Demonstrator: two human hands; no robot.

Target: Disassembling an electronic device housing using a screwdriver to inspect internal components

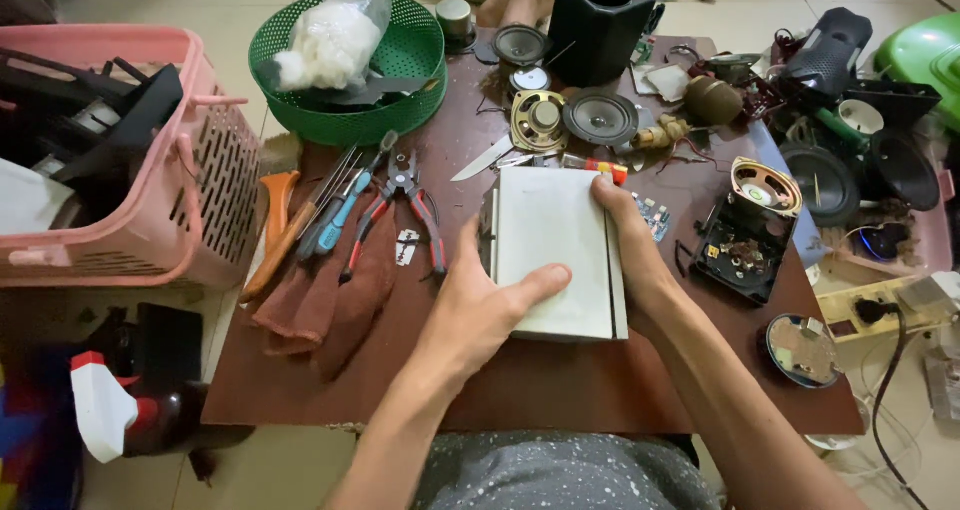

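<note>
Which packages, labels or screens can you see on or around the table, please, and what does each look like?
Plastic bag: clear, crumpled, holding white fluff, in the green basket at the table's far left.
Spray bottle: white trigger head with a red tip, on the floor at the left.
White box: flat, plain, rectangular, at the table's middle, held by the left hand and right hand.
No screens or readable labels show.

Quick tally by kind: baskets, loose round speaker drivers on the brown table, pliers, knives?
Baskets: 2, pink and green
Loose speaker drivers: 4, at
Pliers: 1
Knives: 1
Total: 8
Both hands, left and right, hold the white box.
</note>
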